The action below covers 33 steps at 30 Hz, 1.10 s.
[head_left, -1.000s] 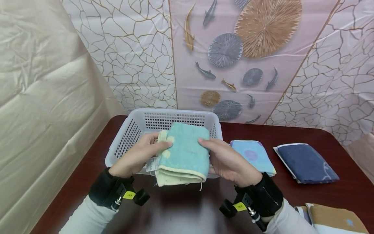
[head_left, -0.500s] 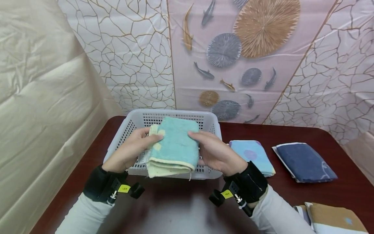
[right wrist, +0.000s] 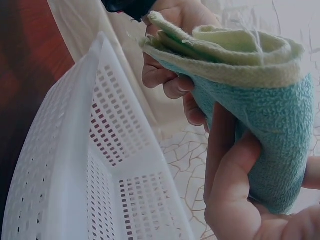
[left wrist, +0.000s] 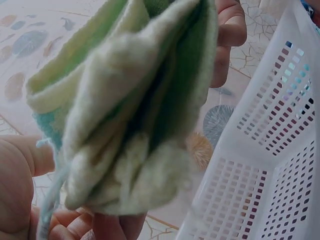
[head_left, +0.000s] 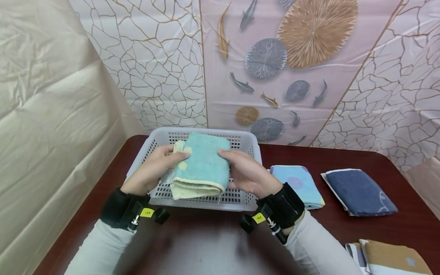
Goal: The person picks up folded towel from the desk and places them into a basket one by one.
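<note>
A folded teal towel (head_left: 206, 158) with pale yellow edges is held over a white plastic basket (head_left: 237, 206). My left hand (head_left: 154, 166) pinches its left side, thumb on top and fingers underneath. On the opposite side my right hand (head_left: 249, 172) grips it in the same way. In the right wrist view the towel (right wrist: 270, 120) shows its rolled layers, with several fingers curled beneath. The left wrist view shows the towel's (left wrist: 120, 115) yellowish folded end, partly blurred, with a loose thread hanging from it.
Right of the basket lies a folded light blue towel (head_left: 295, 185), and beyond it a folded dark blue towel (head_left: 359, 193). A folded brown and white towel (head_left: 395, 256) lies at the near right. All rest on the dark red table (head_left: 330, 229). A patterned cloth (head_left: 264, 88) hangs behind.
Both hands have carried the teal towel forward and slightly left, from the basket's near edge to over its inside. The other towels and the basket have stayed in place.
</note>
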Each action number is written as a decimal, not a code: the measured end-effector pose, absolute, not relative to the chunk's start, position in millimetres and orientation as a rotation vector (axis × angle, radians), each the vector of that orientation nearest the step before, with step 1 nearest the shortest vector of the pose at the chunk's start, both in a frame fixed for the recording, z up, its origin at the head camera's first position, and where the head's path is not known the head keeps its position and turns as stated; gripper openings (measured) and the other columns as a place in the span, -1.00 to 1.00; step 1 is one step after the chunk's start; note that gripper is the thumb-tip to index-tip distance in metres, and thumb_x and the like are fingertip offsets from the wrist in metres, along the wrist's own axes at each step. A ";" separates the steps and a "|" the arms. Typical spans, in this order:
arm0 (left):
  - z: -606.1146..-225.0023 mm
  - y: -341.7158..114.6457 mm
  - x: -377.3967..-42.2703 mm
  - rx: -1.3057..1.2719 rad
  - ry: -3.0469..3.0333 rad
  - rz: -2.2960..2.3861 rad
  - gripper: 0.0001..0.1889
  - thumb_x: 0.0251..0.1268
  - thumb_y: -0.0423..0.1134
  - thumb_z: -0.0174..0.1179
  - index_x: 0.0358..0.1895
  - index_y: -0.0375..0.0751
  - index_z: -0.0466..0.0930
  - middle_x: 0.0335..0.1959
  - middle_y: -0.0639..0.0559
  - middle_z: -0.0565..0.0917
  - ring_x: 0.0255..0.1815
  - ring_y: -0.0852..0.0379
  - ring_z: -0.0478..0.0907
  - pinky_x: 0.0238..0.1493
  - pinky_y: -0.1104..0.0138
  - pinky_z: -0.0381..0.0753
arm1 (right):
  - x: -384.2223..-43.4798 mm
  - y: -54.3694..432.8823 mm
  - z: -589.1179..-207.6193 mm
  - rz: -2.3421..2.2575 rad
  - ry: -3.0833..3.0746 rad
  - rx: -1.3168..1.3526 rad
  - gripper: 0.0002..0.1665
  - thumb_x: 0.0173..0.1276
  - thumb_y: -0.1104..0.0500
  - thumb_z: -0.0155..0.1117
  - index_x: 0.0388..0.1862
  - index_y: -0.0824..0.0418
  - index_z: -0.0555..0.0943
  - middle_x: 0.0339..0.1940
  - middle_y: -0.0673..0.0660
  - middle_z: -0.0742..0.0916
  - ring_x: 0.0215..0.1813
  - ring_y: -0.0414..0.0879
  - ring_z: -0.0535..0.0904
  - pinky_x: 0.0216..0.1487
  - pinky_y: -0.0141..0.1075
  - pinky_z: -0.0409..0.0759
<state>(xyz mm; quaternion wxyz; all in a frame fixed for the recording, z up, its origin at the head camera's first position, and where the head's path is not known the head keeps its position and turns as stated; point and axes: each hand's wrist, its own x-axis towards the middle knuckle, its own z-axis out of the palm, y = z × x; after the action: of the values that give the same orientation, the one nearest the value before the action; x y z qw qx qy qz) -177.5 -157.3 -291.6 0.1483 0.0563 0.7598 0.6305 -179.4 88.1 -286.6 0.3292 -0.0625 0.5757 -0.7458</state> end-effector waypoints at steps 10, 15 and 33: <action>-299.3 -160.5 -193.0 0.138 2.201 1.803 -0.48 0.51 -0.11 0.06 0.37 -0.38 0.32 -0.16 0.04 0.70 -0.24 0.26 0.69 -0.15 0.41 0.70 | -198.3 81.0 -293.5 -1.936 1.539 -0.074 -0.42 0.65 -0.05 -0.19 0.54 0.12 0.17 0.22 0.12 0.48 0.02 -0.11 0.58 -0.13 -0.26 0.68; -304.5 -161.7 -200.2 0.115 2.183 1.811 -0.48 0.52 -0.13 0.05 0.39 -0.35 0.32 -0.19 0.08 0.70 -0.26 0.26 0.69 -0.19 0.41 0.70 | -207.8 79.5 -299.3 -1.927 1.505 -0.039 -0.39 0.65 -0.06 -0.20 0.58 0.06 0.11 0.31 0.15 0.44 0.06 -0.08 0.56 -0.15 -0.24 0.68; -318.8 -164.4 -219.0 0.061 2.151 1.794 -0.45 0.54 -0.08 0.01 0.42 -0.35 0.26 -0.15 0.08 0.65 -0.24 0.26 0.65 -0.17 0.41 0.67 | -230.7 69.9 -306.0 -1.914 1.532 0.046 -0.36 0.63 -0.07 -0.18 0.58 0.08 0.06 0.26 0.18 0.42 0.10 -0.01 0.48 -0.23 -0.25 0.69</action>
<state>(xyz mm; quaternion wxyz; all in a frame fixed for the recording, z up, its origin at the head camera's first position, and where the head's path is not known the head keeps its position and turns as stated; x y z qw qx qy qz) -219.0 -164.4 -318.8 0.1689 0.0213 0.7568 0.6311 -230.7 69.9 -306.0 0.3380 0.0176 0.5879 -0.7347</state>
